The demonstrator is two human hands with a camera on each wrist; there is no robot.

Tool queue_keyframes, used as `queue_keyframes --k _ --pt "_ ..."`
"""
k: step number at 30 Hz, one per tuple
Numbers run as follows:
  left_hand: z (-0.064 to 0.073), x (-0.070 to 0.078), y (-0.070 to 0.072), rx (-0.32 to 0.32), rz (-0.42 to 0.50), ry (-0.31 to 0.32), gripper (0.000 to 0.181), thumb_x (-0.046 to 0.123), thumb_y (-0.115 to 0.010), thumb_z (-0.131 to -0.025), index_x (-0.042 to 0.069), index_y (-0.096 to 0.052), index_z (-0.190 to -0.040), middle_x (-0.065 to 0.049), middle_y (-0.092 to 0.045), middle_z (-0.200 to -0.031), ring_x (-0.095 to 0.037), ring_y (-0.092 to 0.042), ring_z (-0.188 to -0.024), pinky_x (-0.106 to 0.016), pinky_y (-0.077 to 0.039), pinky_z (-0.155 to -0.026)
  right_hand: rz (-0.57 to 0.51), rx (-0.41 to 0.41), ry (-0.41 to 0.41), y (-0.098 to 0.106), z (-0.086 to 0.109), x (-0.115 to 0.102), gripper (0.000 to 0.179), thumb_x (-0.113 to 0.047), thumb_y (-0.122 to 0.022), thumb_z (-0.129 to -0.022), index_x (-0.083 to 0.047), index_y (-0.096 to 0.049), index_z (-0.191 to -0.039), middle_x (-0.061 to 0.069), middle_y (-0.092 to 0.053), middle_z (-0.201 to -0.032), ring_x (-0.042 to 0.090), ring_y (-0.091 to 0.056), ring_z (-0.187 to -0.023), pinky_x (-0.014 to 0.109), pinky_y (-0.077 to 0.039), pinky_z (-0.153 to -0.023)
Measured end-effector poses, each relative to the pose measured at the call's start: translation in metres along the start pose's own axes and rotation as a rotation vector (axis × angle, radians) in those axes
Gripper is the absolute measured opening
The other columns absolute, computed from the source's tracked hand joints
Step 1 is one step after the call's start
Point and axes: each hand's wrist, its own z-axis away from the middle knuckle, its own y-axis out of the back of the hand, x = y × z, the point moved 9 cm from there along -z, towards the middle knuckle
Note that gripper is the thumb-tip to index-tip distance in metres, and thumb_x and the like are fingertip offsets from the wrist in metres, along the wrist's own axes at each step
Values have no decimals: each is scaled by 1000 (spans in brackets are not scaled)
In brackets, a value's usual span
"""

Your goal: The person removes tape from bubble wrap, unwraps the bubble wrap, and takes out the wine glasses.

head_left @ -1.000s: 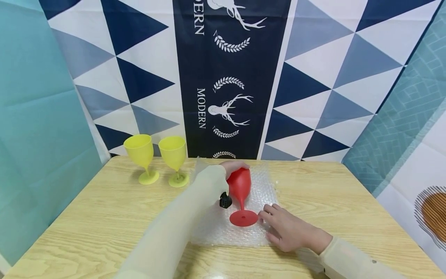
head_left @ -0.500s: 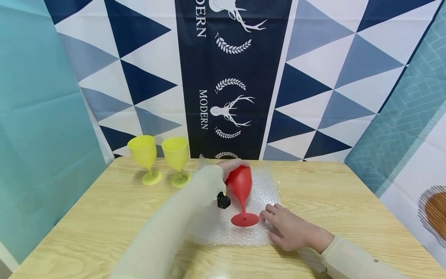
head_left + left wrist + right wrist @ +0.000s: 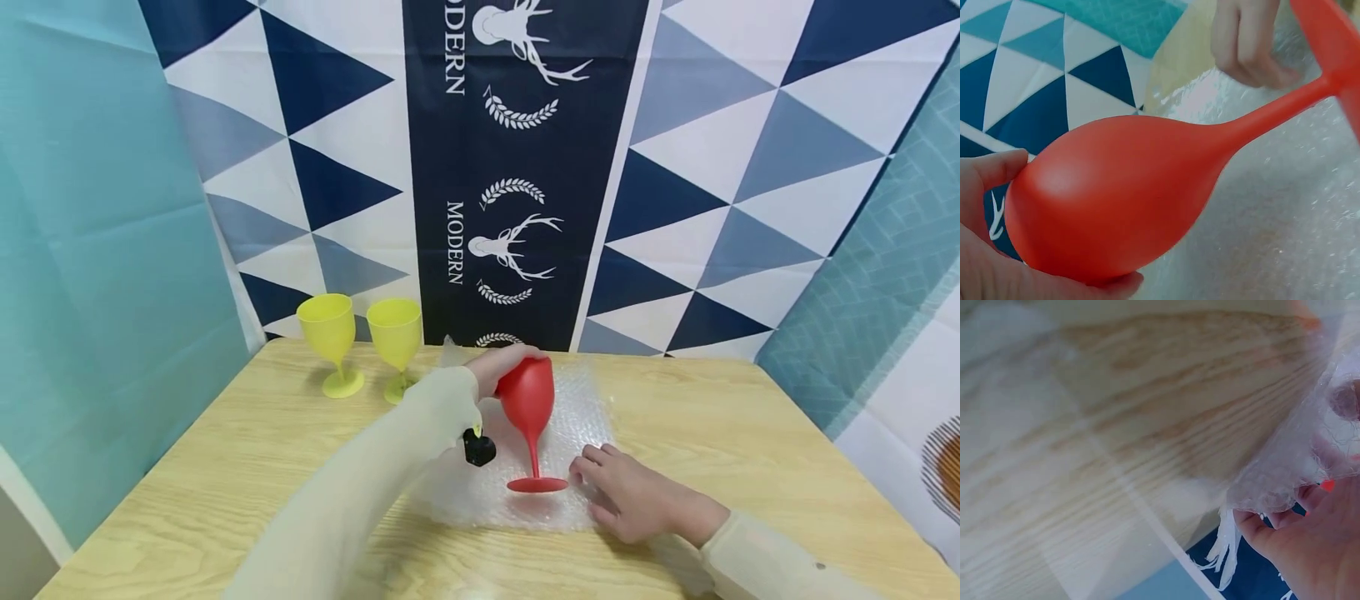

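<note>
My left hand (image 3: 498, 367) grips a red goblet (image 3: 528, 392) by its bowl, fingers and thumb spread around the rim end. In the left wrist view the bowl, stem and foot of the goblet (image 3: 1116, 194) show clearly. Its foot points down and toward me, over a sheet of bubble wrap (image 3: 487, 500); whether it touches the sheet I cannot tell. At the sheet's right edge lies my right hand (image 3: 626, 496), fingers bent, close to the goblet's foot. The right wrist view has this hand (image 3: 1310, 544) pinching the edge of the bubble wrap (image 3: 1272, 481).
Two yellow goblets, one farther left (image 3: 327, 329) and one nearer the wrap (image 3: 395, 333), stand upright at the back left. A wooden table (image 3: 697, 417) carries everything. Behind it hangs a patterned cloth (image 3: 517, 167). A small black device (image 3: 478, 447) sits at my left wrist.
My left hand has tipped the red goblet more upright, so its foot now shows nearly edge-on. The head view has shifted slightly, while the right hand keeps its place at the wrap.
</note>
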Motion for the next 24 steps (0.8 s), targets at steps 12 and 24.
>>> queue_keyframes --k 12,24 --pt "16 6 -1 106 -58 -104 46 52 -68 -76 19 -59 -107 0 -65 -104 -20 -58 -97 -36 -50 -85 -6 10 30 2 -3 -2 31 -21 -68 -81 -21 -54 -109 -11 -54 -100 3 -43 -87 27 -49 -77" --pt "48 6 -3 192 -38 -147 55 47 -76 -70 14 -55 -109 -1 -63 -103 -20 -58 -95 -39 -51 -87 -43 -30 -11 0 -3 1 36 -28 -71 -80 -24 -53 -111 -13 -55 -105 2 -46 -92 29 -53 -82"
